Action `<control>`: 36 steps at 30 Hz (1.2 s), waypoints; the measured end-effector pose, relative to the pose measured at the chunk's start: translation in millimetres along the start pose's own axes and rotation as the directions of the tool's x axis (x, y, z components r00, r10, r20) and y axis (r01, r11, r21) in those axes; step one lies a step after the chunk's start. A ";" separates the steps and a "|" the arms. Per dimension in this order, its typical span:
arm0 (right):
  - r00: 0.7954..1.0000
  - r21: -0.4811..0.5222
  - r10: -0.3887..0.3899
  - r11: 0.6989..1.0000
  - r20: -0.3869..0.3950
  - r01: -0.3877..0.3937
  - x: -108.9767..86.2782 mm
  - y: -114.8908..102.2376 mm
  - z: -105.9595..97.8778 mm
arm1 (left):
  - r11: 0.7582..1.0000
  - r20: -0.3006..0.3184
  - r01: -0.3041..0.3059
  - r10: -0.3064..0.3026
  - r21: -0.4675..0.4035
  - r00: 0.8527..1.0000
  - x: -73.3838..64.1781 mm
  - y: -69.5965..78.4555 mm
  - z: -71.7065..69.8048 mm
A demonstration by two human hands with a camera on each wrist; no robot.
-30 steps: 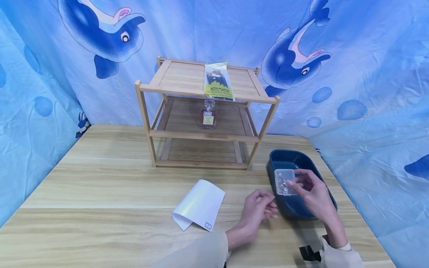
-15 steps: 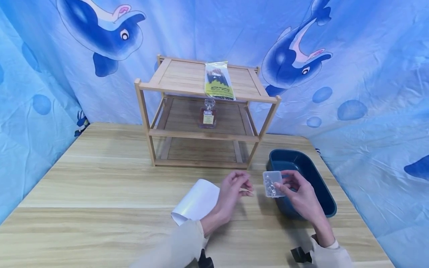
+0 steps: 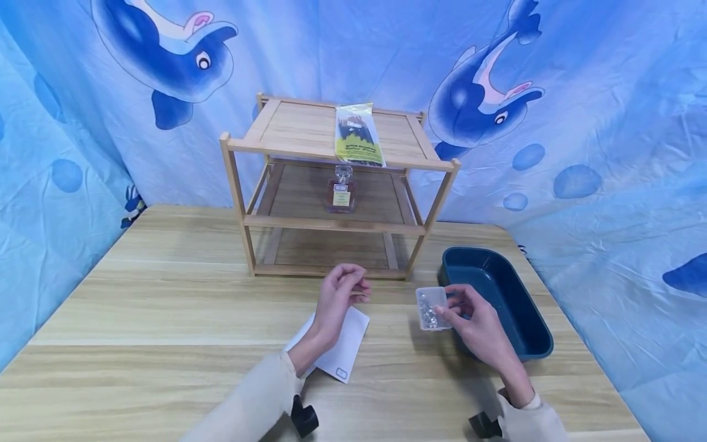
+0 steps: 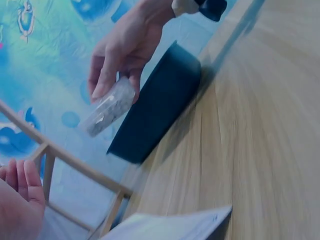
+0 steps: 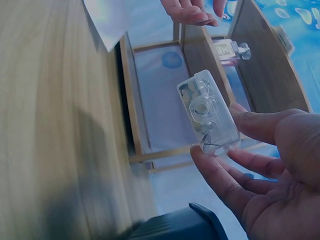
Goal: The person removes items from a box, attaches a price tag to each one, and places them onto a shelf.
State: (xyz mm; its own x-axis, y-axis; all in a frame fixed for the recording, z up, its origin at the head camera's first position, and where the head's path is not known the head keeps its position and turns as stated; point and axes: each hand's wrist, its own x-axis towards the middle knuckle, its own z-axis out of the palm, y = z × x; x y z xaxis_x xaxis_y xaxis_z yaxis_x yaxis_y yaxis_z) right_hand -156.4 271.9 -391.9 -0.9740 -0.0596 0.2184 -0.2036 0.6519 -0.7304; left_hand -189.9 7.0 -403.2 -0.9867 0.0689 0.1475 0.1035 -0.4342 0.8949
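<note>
My right hand point(image 3: 483, 325) pinches a small clear plastic box of push pins point(image 3: 432, 308) between thumb and fingers, above the table by the bin's near-left side. In the right wrist view the pin box point(image 5: 207, 112) is tilted, with clear and metallic bits inside. My left hand point(image 3: 338, 301) hovers over a curled white sheet point(image 3: 347, 347) with a small label, partly hidden by that hand and wrist. Its fingers are loosely bent and hold nothing visible. In the left wrist view, the left hand's fingers point(image 4: 25, 180) look relaxed.
A dark teal bin point(image 3: 544, 350) stands at the right of the table. Behind the hands is a three-level wooden rack point(image 3: 342, 224). A brush packet point(image 3: 358, 135) lies on its top and a pinkish glass bottle point(image 3: 340, 191) stands on its middle shelf.
The pin box has moved left in my right hand, from over the bin to beside it. My left hand has swung left and away from me, over the white sheet.
</note>
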 end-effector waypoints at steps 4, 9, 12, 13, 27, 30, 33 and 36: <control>1.000 0.002 0.000 1.000 0.015 0.000 -0.7 0.1 8.1 | 0.999 -0.007 0.000 0.000 0.035 1.000 1.7 2.8 -12.2; 1.000 0.022 -0.005 1.000 0.025 0.004 -1.6 0.8 19.0 | 0.993 0.018 0.006 -0.008 0.121 1.000 2.1 7.2 -26.5; 1.000 0.039 0.002 0.999 0.031 -0.003 -1.3 0.3 24.3 | 0.986 0.022 0.004 -0.008 0.165 1.000 2.9 9.8 -33.9; 0.999 0.044 0.005 0.999 0.035 -0.007 -1.1 -0.1 25.9 | 0.984 0.020 0.004 -0.007 0.178 1.000 3.4 10.6 -36.1; 0.995 0.046 0.086 0.995 0.054 -0.089 -0.7 2.2 45.8 | 0.925 0.004 -0.019 0.019 0.380 1.000 6.8 16.2 -62.5; 0.994 0.041 0.092 0.995 0.059 -0.095 -0.1 3.3 49.9 | 0.923 -0.016 0.003 0.004 0.384 1.000 7.5 15.1 -66.0; 0.994 0.041 0.092 0.995 0.065 -0.095 0.8 4.4 53.2 | 0.913 -0.015 0.013 -0.007 0.408 1.000 8.3 13.8 -70.5; 0.994 0.040 0.089 0.995 0.066 -0.091 1.4 5.3 55.4 | 0.890 0.000 0.019 -0.022 0.456 1.000 9.2 12.5 -75.9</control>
State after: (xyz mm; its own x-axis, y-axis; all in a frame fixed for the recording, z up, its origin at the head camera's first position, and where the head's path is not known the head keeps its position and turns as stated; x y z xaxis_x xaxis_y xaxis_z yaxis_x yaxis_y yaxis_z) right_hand -164.3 233.4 -431.4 -0.9926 -0.0511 0.1099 -0.1176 0.6240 -0.7725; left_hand -207.3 -66.0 -422.6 -0.9887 0.0782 0.1280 0.1302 0.0246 0.9912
